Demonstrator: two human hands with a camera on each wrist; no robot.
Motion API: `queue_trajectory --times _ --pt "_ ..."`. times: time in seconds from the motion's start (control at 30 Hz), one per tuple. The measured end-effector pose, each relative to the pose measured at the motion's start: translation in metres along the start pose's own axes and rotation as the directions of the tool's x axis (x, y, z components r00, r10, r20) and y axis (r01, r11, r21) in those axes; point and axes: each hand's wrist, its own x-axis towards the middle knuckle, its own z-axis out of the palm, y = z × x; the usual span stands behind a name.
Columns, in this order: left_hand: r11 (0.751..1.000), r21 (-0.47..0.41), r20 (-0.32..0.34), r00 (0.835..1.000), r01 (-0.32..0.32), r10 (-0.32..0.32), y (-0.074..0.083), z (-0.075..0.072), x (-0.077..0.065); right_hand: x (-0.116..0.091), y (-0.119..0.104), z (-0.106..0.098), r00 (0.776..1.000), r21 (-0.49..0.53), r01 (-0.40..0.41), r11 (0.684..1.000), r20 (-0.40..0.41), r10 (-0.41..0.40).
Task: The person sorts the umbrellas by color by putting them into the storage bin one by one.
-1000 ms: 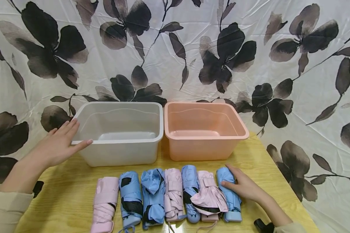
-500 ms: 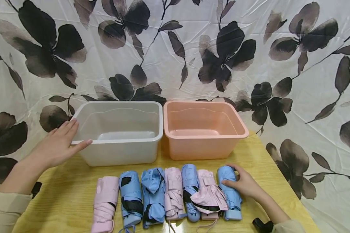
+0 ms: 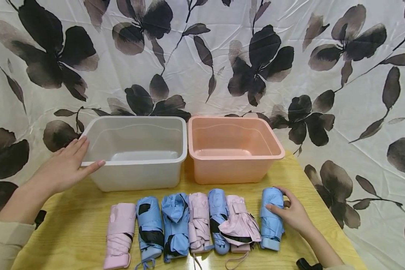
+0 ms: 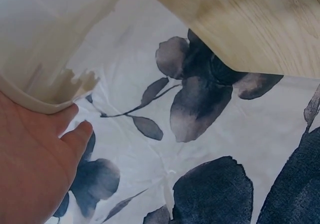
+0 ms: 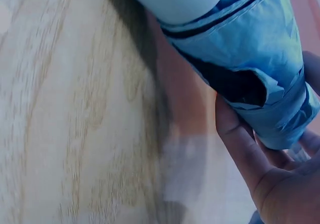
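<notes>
My right hand grips a folded blue umbrella at the right end of the row, thumb on its left side and fingers on the far right. In the right wrist view, the fingers curl round the wrapped blue cloth, and its pale end cap points away from the hand. My left hand lies on the left rim of a white tub, fingers straight and thumb over the front edge. In the left wrist view that tub's corner touches the hand.
Left of the held umbrella lie several folded umbrellas in a row, among them a pink one and a blue one. A peach tub stands beside the white tub on the wooden table. A floral cloth hangs behind.
My right hand has closed round the rightmost blue umbrella and shifted it a little to the right, away from the pink one beside it. The left hand stays on the white tub.
</notes>
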Motion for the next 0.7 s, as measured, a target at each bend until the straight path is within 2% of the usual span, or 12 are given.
queue_trajectory --times 0.17,0.3,0.57,0.7 --pt "1.000 -0.008 -0.001 1.000 0.004 -0.004 -0.001 0.002 -0.003 -0.009 -0.006 -0.004 0.997 -0.016 0.000 1.000 -0.077 -0.001" --pt "1.000 -0.014 0.007 1.000 0.002 -0.002 0.000 0.002 -0.003 -0.015 -0.015 -0.007 0.989 -0.028 0.035 0.999 -0.146 -0.038" --pt "1.000 -0.012 -0.008 1.000 0.004 -0.004 0.000 0.000 -0.001 -0.012 -0.038 -0.007 0.950 -0.033 0.156 0.987 -0.268 -0.159" --pt "1.000 -0.012 -0.021 1.000 0.006 -0.006 0.000 0.000 -0.001 -0.004 -0.056 -0.005 0.937 0.014 0.206 0.979 -0.292 -0.192"
